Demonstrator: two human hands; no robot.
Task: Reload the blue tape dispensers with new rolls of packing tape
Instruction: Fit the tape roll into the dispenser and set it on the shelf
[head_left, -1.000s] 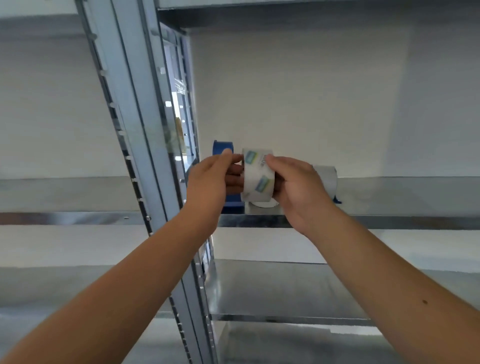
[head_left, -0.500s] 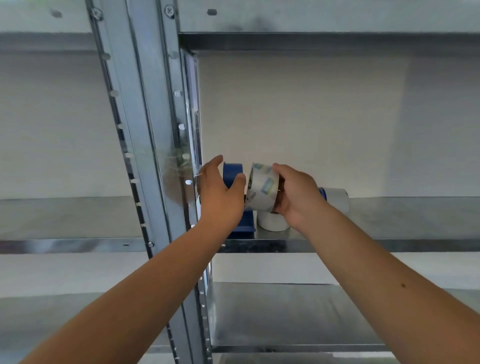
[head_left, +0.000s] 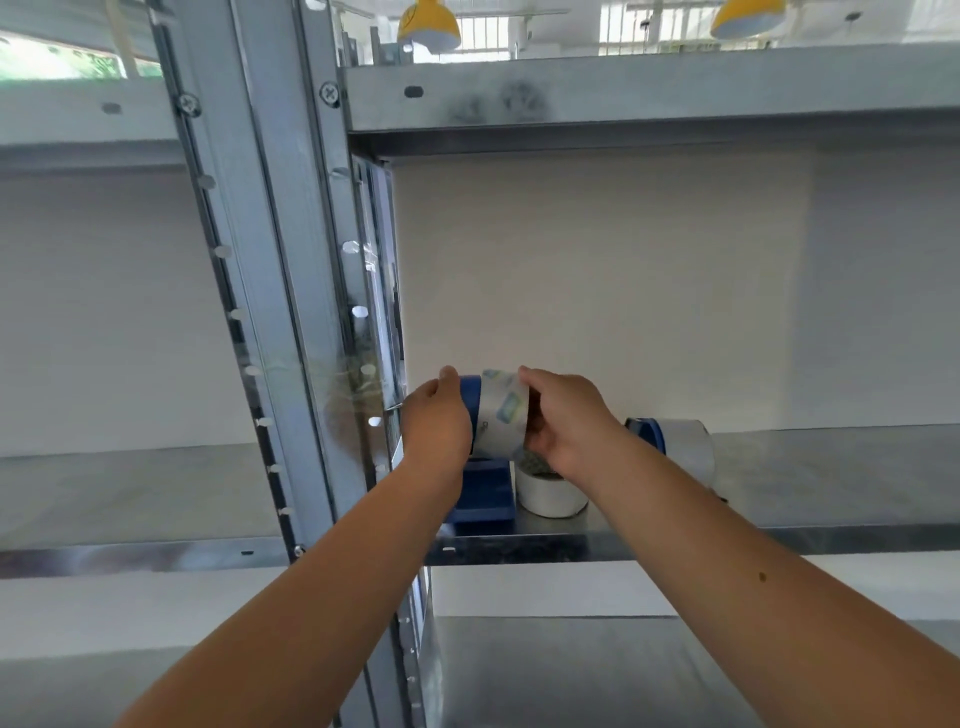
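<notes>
A blue tape dispenser stands on the metal shelf near the upright post. My left hand grips its upper wheel part from the left. My right hand holds a clear tape roll with blue-green labels and presses it against the dispenser's wheel. A white tape roll lies flat on the shelf below my right hand. A second blue dispenser with a white roll on it lies to the right, partly hidden by my right forearm.
A slotted metal upright stands just left of my left hand. An upper shelf runs overhead and a lower shelf sits beneath. The wall behind is plain white. Yellow lamps hang beyond the top shelf.
The camera has tilted up, so the hands sit lower in view. My left hand has closed on the dispenser's wheel, and the clear roll has moved left against it.
</notes>
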